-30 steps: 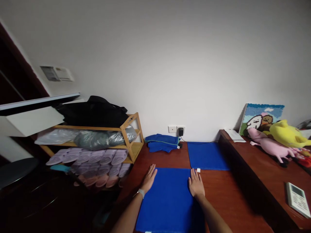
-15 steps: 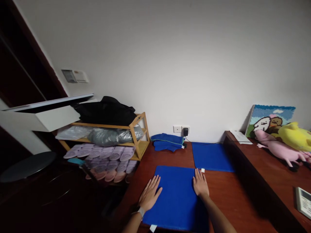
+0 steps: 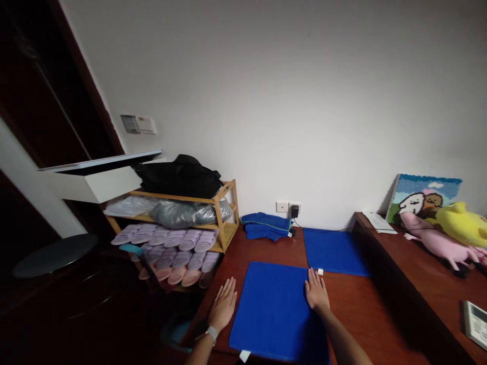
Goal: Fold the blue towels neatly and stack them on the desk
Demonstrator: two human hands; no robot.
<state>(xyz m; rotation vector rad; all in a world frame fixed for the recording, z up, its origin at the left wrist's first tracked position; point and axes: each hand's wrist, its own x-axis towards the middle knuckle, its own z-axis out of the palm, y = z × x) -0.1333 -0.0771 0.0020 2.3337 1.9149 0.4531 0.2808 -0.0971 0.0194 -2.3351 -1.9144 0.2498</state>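
A blue cloth (image 3: 276, 309) lies flat on the reddish-brown table (image 3: 353, 314), a white tag at its lower left corner. Just left of this cloth is my left hand (image 3: 223, 305), palm down with its fingers stretched out, holding nothing. My right hand (image 3: 316, 291) rests flat at the cloth's upper right edge, fingers extended and nothing held. Beyond it lies a second flat blue cloth (image 3: 337, 250), whose white tag is near my right fingertips. Crumpled or loosely folded blue cloths (image 3: 268, 226) sit by the wall.
A wooden rack (image 3: 228, 223) at the left holds a black bag (image 3: 180, 177), plastic-wrapped items and several slippers (image 3: 175, 239). A plug (image 3: 294, 210) with a cable is in the wall socket. On the raised surface at right are plush toys (image 3: 433, 238), a picture and a calculator-like device (image 3: 475, 324).
My left hand has moved left, off the front cloth and onto the bare table beside it. My right hand stays at the cloth's right edge. The camera view has shifted slightly.
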